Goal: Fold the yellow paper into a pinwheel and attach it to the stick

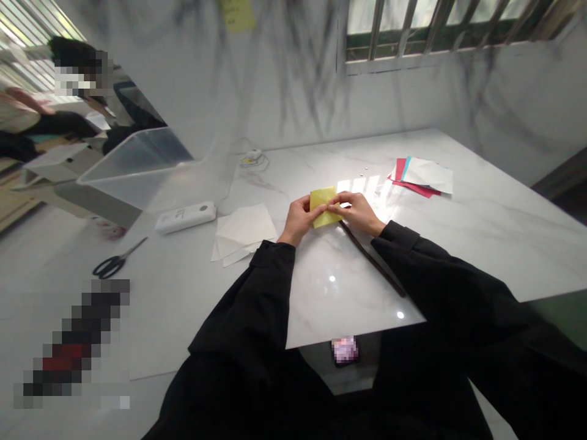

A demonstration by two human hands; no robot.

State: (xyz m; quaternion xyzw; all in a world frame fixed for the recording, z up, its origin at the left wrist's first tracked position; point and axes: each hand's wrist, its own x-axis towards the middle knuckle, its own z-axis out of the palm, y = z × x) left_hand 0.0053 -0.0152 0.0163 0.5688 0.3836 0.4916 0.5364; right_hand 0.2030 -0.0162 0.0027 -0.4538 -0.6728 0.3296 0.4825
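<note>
A folded yellow sheet of paper lies on the white marble table in front of me. My left hand pinches its left edge. My right hand presses on its right edge, fingers over the fold. Both arms are in black sleeves. A thin dark strip runs on the table from under my right hand toward my right forearm.
White paper sheets lie left of my hands. A white oblong device, black scissors and a clear plastic bin sit further left. Red, blue and white sheets are stacked at the right. A person sits at far left.
</note>
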